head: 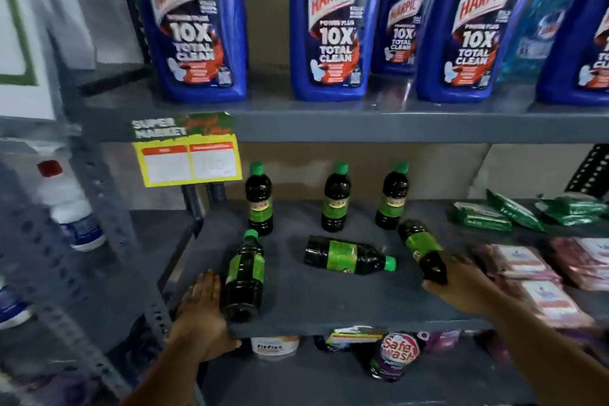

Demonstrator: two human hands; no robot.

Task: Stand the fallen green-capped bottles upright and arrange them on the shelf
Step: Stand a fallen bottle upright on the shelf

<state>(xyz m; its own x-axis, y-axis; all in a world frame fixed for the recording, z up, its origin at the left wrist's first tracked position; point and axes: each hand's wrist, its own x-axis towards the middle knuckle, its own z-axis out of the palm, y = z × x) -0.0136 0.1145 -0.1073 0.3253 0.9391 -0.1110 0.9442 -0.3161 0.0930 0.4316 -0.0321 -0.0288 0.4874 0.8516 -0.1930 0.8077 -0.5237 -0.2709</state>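
Three green-capped dark bottles stand upright at the back of the grey shelf: left, middle, right. Three more lie fallen in front. The left fallen bottle points its cap away, base at the shelf's front edge. My left hand rests flat against its left side, thumb below the shelf edge. The middle fallen bottle lies with its cap to the right, untouched. The right fallen bottle lies slanted, its cap hidden, and my right hand grips its base end.
Blue Harpic bottles line the shelf above. A yellow price tag hangs at its front edge. Green packets and pink packets lie right of the bottles. A Safewash bottle and a tub sit on the shelf below.
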